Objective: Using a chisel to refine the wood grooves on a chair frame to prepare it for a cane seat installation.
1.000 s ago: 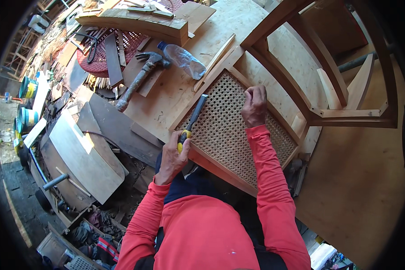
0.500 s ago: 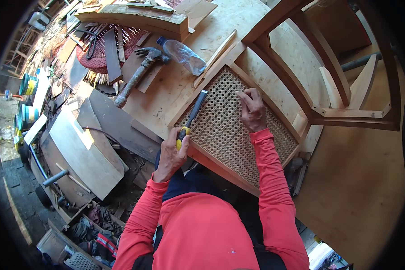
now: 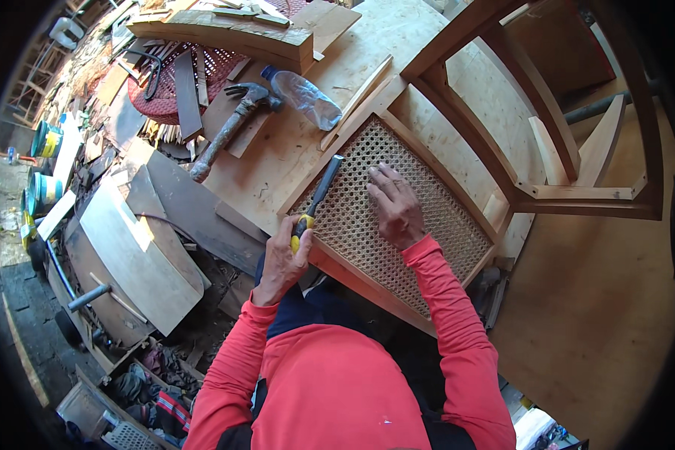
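Observation:
My left hand [image 3: 283, 255] is closed round the yellow-and-black handle of a chisel [image 3: 324, 187], whose steel blade points away from me over the left edge of a woven cane seat panel [image 3: 382, 247]. The panel sits inside a wooden chair frame [image 3: 356, 279], and the chair's back [image 3: 495, 135] rises on the far right. My right hand [image 3: 396, 207] lies on the cane with its fingers stretched out, near the middle of the weave. I see nothing in it.
A claw hammer [image 3: 229, 131] and a clear plastic bottle [image 3: 307, 99] lie on the plywood bench [image 3: 240, 187] beyond the chair. Behind them are a thick curved timber [image 3: 225, 34] and a red basket [image 3: 157, 101] of offcuts. Boards and scraps cover the floor at left.
My right hand has moved left and toward the middle of the cane, going from a pinch to stretched fingers. My left hand with the chisel has barely moved.

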{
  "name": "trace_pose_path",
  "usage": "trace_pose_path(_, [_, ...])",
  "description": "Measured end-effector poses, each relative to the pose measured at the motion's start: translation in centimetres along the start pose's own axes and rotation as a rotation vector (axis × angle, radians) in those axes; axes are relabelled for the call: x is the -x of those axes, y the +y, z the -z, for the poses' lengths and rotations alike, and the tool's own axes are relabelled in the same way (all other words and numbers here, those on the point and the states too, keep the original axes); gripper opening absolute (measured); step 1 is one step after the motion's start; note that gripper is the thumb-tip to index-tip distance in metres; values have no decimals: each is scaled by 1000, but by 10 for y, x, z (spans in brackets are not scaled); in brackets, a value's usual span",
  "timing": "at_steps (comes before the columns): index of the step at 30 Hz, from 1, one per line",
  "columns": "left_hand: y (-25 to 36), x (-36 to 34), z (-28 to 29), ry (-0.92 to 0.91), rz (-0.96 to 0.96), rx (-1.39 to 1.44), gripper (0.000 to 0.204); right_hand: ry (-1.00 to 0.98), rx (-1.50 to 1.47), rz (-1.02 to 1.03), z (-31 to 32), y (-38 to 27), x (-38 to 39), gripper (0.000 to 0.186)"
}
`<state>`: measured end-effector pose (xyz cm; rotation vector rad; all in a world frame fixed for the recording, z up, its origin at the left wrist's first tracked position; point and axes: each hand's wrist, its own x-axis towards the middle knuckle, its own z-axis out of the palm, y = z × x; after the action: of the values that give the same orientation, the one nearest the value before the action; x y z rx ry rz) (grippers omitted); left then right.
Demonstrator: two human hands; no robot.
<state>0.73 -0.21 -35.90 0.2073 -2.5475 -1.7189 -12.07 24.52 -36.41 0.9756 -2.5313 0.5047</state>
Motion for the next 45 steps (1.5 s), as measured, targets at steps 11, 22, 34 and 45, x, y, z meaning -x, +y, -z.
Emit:
trace_pose_path(11, [-4,-5,-3,10,8,20,22,-88,-299,101,-17,0,-20,37])
trace_pose_path(22, [-7,2,2,12,-46,-30,20,24,-290,-46,-5,-12,-4,29])
trace_pose_path(34, [-14,-2,-13,-26,11,23,18,408,91,-611,37,31,76,41])
trace_pose_path(45, [-7,-9,-2,20,-44,-138,29,542,370,-1080,73,-6,257,43])
